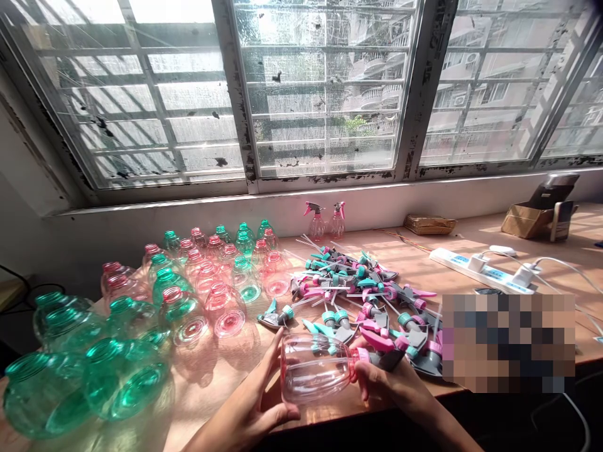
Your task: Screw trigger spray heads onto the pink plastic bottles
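A clear pink spray bottle (315,369) lies sideways in front of me above the table's near edge, its base to the left. My right hand (384,380) grips it at the pink collar, below the pink-and-grey trigger head (379,342). Around the base, my left hand (271,383) has its thumb below and fingers on the far side. A thin tube runs inside the bottle. Just beyond, a heap of loose trigger sprayer heads (348,279) in pink, teal and grey spreads over the table. One teal-and-grey sprayer head (277,315) lies apart, near my left fingertips.
Several open green bottles (125,376) and pink bottles (223,307) stand at the left. Two pink spray bottles with heads (318,223) stand by the wall. A white power strip (480,270), a cardboard box (522,220) and a brown packet (431,224) are at the right.
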`<state>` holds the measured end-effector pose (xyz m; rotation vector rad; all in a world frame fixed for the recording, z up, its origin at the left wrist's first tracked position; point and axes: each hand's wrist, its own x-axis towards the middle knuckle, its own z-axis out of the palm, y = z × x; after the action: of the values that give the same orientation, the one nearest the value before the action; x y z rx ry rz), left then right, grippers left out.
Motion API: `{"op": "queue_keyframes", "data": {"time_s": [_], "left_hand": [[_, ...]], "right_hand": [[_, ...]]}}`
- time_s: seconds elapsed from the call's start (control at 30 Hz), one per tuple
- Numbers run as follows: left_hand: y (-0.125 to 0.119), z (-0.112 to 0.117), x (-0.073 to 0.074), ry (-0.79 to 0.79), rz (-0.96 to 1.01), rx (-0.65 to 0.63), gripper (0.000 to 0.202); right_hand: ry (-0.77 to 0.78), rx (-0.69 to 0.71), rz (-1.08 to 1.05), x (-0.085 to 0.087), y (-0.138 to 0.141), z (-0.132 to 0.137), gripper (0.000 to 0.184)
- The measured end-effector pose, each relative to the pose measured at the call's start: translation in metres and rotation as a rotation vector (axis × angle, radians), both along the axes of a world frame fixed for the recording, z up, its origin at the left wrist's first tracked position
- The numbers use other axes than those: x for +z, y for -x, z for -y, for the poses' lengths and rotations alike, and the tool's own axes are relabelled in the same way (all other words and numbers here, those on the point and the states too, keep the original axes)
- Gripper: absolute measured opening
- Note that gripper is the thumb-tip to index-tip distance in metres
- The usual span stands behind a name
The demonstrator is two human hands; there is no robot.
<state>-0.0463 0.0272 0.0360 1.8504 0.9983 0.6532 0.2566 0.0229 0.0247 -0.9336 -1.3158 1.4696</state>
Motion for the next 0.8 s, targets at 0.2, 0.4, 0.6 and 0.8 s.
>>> {"op": "queue_keyframes", "data": {"time_s": [0.2, 0.4, 0.6, 0.8], "left_hand": [[0.0, -0.001, -0.004, 0.016, 0.033, -0.008, 0.091], [-0.004, 0.002, -0.002, 0.112, 0.172, -0.026, 0.081], [-0.003, 0.003, 0.003, 0.055, 0.065, 0.007, 0.097], [-0.003, 0.001, 0.009, 0.002, 0.037, -0.034, 0.089]], "right_hand": [[-0.033, -0.085, 0.002, -0.004, 0.002, -0.002, 0.047], [0.03, -0.072, 0.025, 0.0, 0.002, 0.0, 0.05], [0.035, -0.002, 0.056, 0.005, 0.0, 0.002, 0.05], [-0.035, -0.007, 0.09, -0.004, 0.0, -0.002, 0.048]]}}
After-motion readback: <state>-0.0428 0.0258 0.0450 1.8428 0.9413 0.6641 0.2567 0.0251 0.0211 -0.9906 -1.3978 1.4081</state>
